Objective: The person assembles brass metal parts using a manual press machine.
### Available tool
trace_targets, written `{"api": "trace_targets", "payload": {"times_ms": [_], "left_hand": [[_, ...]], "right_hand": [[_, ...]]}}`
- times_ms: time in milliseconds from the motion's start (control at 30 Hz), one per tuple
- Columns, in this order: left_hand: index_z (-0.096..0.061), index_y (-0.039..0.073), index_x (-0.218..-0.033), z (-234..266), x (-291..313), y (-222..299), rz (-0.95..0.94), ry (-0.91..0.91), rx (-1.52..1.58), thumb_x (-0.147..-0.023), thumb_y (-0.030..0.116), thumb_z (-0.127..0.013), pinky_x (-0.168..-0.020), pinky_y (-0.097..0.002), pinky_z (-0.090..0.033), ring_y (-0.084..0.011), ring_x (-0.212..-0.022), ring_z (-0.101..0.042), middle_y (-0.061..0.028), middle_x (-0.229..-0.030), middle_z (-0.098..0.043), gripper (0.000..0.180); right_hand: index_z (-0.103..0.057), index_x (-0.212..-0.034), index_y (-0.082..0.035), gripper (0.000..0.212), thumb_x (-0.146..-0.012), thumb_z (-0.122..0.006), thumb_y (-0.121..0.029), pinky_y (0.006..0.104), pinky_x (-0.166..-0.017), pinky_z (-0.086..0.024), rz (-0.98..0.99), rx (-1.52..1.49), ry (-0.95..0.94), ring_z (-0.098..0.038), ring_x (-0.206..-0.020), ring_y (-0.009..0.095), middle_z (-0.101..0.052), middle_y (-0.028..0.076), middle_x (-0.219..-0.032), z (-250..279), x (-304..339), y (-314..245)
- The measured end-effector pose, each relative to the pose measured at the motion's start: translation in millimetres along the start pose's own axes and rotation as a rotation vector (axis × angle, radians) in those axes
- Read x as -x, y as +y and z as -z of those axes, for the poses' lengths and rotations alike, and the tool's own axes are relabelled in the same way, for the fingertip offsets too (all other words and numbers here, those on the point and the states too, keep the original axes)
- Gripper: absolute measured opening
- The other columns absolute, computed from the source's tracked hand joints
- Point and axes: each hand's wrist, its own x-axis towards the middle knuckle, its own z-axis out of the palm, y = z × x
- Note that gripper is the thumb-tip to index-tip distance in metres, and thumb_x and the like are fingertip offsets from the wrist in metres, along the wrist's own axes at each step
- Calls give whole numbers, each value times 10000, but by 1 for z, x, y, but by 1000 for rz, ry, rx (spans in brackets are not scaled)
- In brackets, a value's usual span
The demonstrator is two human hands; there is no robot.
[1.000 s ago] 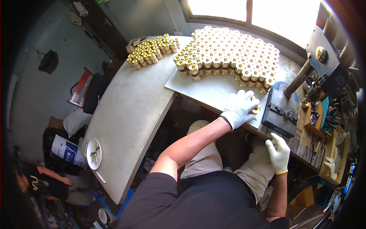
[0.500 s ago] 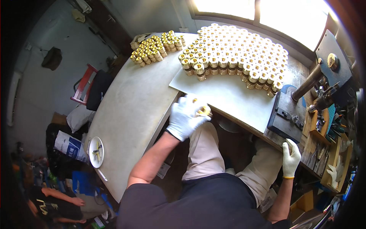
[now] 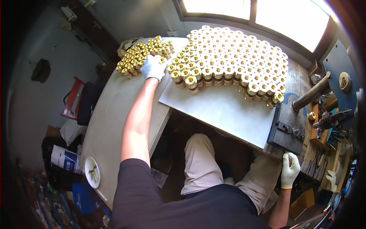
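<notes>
Shiny brass hollow cylinders (image 3: 133,56) stand bunched on a smooth, pale grey curved tabletop (image 3: 114,110). White-gloved left hand (image 3: 153,68) is at that bunch's near edge; fingertips are hidden, so can't tell if it's pinching one. Cream knit-gloved right hand (image 3: 291,168) is loosely curled, thumb apart from fingers, near a blocky dark metal press base (image 3: 286,133).
</notes>
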Motion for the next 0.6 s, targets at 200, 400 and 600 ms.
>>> {"api": "trace_targets", "payload": {"times_ms": [200, 400, 600], "left_hand": [[-727, 265, -1281, -43, -42, 5, 121, 70, -71, -921, 611, -733, -909, -586, -596, -374, -1209, -663, -139, -1314, -636, 500], [-655, 249, -1424, -40, -18, 2, 130, 174, -28, -776, 661, -878, -912, -555, -597, -375, -1234, -620, -139, -1420, -527, 799], [-667, 200, -1427, -37, 32, -30, -110, 355, 53, -844, 546, -873, -993, -537, -558, -387, -1253, -581, -157, -1367, -566, 709]], "right_hand": [[-714, -1032, 49, 107, -1027, -744, -54, 298, -824, -530, 10, 83, 10, -666, -868, 162, -698, 83, -944, -2, 0, -2], [-708, -1008, 42, 97, -1026, -738, -48, 303, -776, -513, 34, 125, 16, -628, -818, 163, -674, 80, -909, -4, -3, -8], [-706, -1002, 41, 91, -1021, -737, -42, 300, -767, -504, 38, 129, 18, -617, -810, 161, -665, 80, -901, -4, -3, -7]]}}
